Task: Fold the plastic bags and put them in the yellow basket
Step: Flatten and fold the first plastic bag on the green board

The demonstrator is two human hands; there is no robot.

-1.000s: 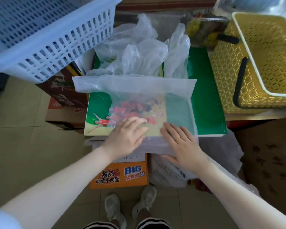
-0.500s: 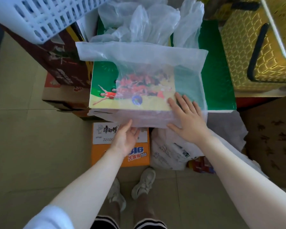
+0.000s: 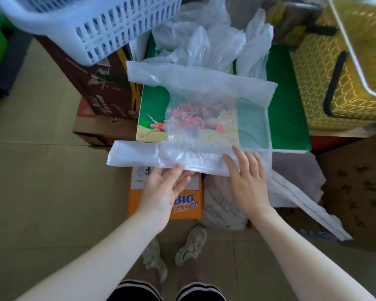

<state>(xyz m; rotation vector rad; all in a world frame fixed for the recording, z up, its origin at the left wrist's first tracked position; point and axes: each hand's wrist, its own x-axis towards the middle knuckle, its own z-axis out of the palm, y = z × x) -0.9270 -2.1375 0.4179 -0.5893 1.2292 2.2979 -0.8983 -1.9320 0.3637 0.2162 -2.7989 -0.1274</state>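
**Bag laid flat, near edge overhanging, fold not yet made**

Presently one clear bag lies spread across the green box, its near edge hanging over the box front as a thicker white band. The left hand is palm-up beneath that band, fingers loosely spread and touching its underside; it has closed on nothing. The right hand lies flat and open on top of the band, fingers splayed, pressing the film down at the box edge. More bags sit crumpled at the back of the box. The yellow basket stands just beside the box to the right; no folded bag is visible in it.

Assessment: the film is very light, limp and slick, holds no shape and will likely slide or spring back if released. The overhanging band is the sound place to take hold, lifted at both ends together while the far edge stays down.
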